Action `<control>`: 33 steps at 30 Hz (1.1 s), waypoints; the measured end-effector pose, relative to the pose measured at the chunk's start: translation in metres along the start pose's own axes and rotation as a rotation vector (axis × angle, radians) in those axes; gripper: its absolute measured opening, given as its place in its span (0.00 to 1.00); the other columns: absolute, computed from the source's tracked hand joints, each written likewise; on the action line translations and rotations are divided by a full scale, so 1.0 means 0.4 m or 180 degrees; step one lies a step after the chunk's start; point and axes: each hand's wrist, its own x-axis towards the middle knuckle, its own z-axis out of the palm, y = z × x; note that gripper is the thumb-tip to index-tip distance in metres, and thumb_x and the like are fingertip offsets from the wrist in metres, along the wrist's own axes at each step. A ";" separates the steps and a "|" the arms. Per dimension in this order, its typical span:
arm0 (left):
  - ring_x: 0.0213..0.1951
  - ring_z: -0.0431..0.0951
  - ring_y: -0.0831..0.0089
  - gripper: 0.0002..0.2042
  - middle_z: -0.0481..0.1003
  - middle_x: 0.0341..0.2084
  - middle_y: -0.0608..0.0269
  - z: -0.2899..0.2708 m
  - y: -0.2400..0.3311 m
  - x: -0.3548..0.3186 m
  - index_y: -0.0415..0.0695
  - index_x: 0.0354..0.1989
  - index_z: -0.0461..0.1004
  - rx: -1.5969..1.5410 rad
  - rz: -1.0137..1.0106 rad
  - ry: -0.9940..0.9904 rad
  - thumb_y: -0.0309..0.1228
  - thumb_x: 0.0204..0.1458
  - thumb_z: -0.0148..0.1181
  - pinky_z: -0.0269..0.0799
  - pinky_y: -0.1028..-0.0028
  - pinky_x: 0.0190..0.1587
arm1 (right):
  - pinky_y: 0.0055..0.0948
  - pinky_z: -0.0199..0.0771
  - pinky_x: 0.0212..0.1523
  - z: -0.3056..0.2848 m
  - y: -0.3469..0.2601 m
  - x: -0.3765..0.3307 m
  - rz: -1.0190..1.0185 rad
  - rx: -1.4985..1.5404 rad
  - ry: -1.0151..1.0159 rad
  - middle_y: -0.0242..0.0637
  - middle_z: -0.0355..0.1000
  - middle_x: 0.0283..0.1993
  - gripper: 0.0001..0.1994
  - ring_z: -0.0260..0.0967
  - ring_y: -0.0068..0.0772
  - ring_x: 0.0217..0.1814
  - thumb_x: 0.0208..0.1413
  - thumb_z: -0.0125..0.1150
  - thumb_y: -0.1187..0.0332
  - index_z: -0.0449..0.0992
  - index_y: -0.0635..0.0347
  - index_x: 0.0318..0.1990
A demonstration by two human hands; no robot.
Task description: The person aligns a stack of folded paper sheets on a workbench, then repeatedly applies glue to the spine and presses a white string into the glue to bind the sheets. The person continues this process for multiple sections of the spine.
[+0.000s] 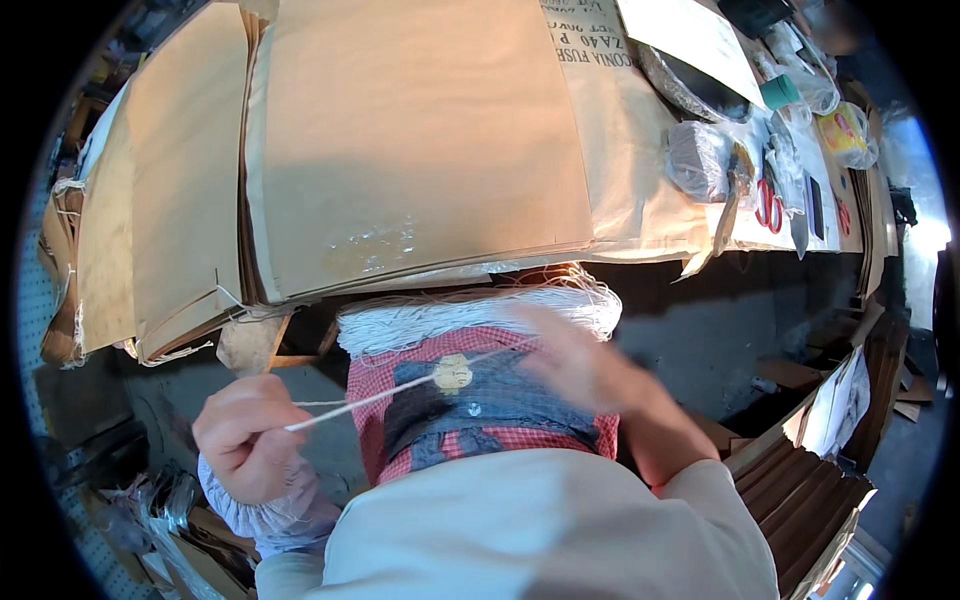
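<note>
Thumb and fingers of my left hand (250, 438) are closed on a white string (360, 402). The string is pulled taut and slants up to the right across my lap. Beneath it, a small pale-yellow piece (453, 373) rests against the dark blue cloth (500, 410); its kind is unclear. My right hand (575, 358) is near the string's far end, smeared by motion, so its fingers do not show clearly. A thick bundle of white strings (470, 318) lies across my lap at the table's edge, over a red checked cloth (365, 410).
Stacks of brown paper sheets (420, 130) cover the table in front. At its right lie red-handled scissors (768, 205), a plastic-wrapped bundle (698, 160), a knife-like blade (798, 230) and a green cap (780, 92). Folded brown paper (800, 520) stands at lower right.
</note>
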 end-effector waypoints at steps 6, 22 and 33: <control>0.21 0.67 0.72 0.03 0.71 0.18 0.61 -0.087 -0.006 -0.007 0.34 0.28 0.75 0.2015 -0.0237 0.0293 0.18 0.45 0.58 0.61 0.75 0.25 | 0.25 0.68 0.36 -0.093 -0.022 -0.019 0.0221 0.0568 -0.0113 0.35 0.71 0.32 0.09 0.67 0.25 0.35 0.53 0.58 0.80 0.79 0.63 0.41; 0.33 0.75 0.78 0.04 0.76 0.28 0.64 -0.093 -0.416 0.054 0.36 0.30 0.76 0.1063 -0.2027 0.0648 0.24 0.49 0.61 0.69 0.79 0.36 | 0.16 0.57 0.18 -0.135 0.244 0.178 0.0591 -0.1068 0.1160 0.27 0.64 0.21 0.05 0.61 0.15 0.20 0.46 0.64 0.77 0.72 0.65 0.28; 0.39 0.71 0.54 0.17 0.70 0.40 0.52 -0.013 -0.384 0.037 0.38 0.42 0.72 0.3241 0.0471 0.0104 0.14 0.40 0.53 0.68 0.64 0.44 | 0.23 0.58 0.20 -0.114 0.222 0.177 0.1004 -0.0501 0.0938 0.31 0.58 0.20 0.13 0.60 0.22 0.21 0.38 0.64 0.79 0.62 0.60 0.25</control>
